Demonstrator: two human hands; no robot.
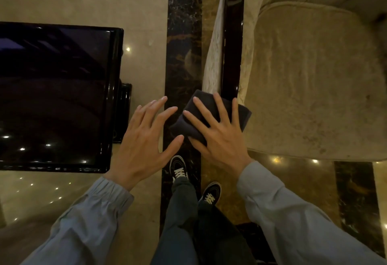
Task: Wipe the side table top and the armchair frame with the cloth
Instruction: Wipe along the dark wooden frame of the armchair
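Dark cloth (211, 118): folded, centre of frame, lying on near end of the glossy armchair frame (233, 40).
R hand (217, 133): yours, fingers spread flat, pressing on cloth, not curled round it.
L hand (144, 139): open, fingers splayed, holding nothing, just left of cloth, above floor.
Side table (54, 97): black glossy top, left of frame, apart from both hands.
Seat cushion (314, 80): beige, right of frame.
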